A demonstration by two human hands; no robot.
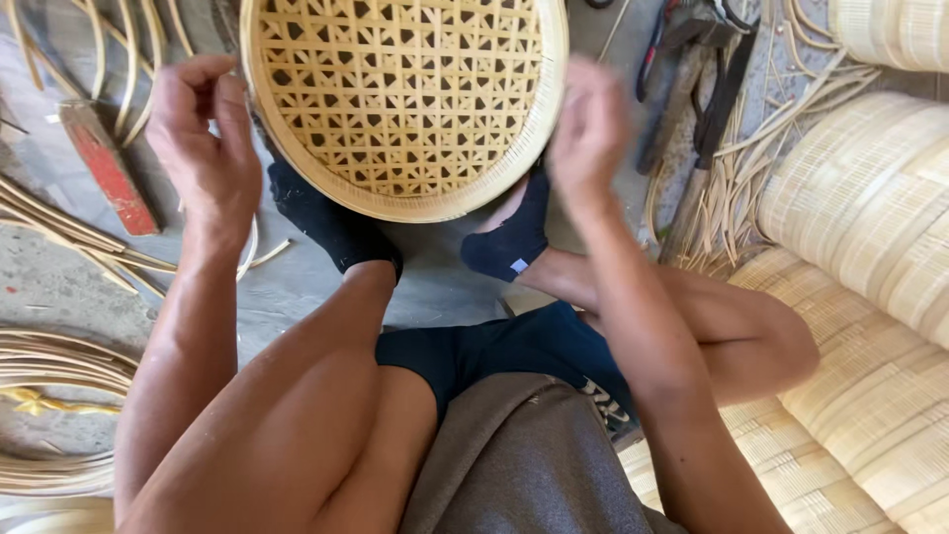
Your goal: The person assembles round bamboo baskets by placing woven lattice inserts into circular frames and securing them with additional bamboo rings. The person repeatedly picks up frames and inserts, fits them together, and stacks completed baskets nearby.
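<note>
A round woven bamboo tray with an open lattice bottom and a bound rim lies at the top centre, just beyond my two feet in dark socks. My left hand hovers at the tray's left rim with its fingers loosely curled and apart, holding nothing. My right hand is at the tray's right rim and is blurred by motion. Whether it touches or grips the rim cannot be told. My bare knees and dark shorts fill the lower middle of the view.
A red-handled flat tool lies on the concrete floor at left among loose bamboo strips. Coiled bamboo strips sit at lower left. Dark hand tools lie at upper right, and rolled bamboo mats are stacked along the right.
</note>
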